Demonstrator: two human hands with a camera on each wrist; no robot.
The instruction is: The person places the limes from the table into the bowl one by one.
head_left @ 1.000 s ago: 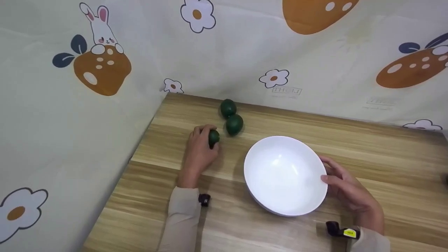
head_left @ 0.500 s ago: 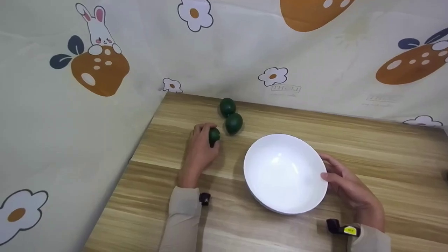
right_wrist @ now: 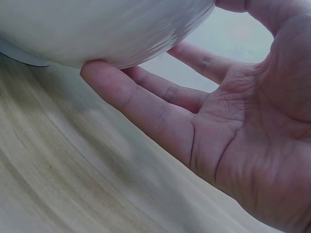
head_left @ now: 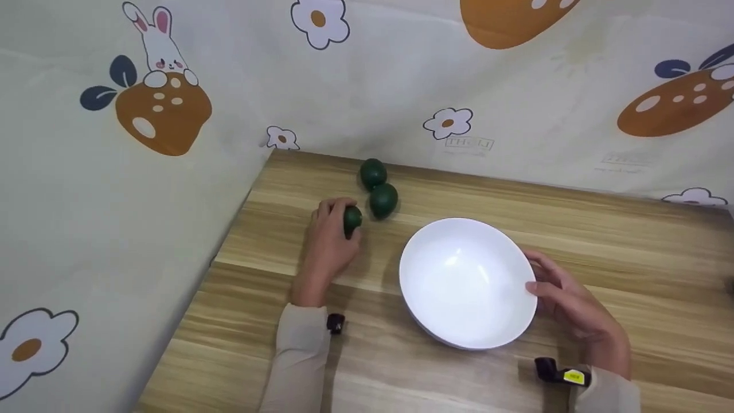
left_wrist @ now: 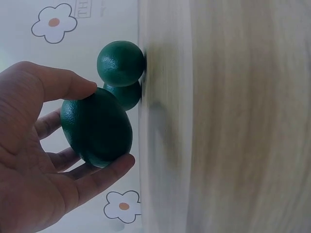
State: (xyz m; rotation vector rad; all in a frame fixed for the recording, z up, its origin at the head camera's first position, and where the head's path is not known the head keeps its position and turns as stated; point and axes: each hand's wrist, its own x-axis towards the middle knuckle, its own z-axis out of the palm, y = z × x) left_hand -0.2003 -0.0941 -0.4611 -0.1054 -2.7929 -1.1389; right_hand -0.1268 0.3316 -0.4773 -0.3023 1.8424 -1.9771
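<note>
With thumb and fingers round it, my left hand grips a dark green avocado, seen close in the left wrist view. Just beyond it on the table lie two more green avocados; the nearer avocado touches the farther avocado. A large white bowl with nothing in it stands to the right. My right hand holds the bowl's right side, its thumb on the rim and its fingers against the outer wall. In the right wrist view, the fingertips touch the bowl's underside.
The wood-grain table meets a patterned wall covering at the back and on the left. A small dark thing at the far right edge is too cut off to identify. Both wrists carry small black devices.
</note>
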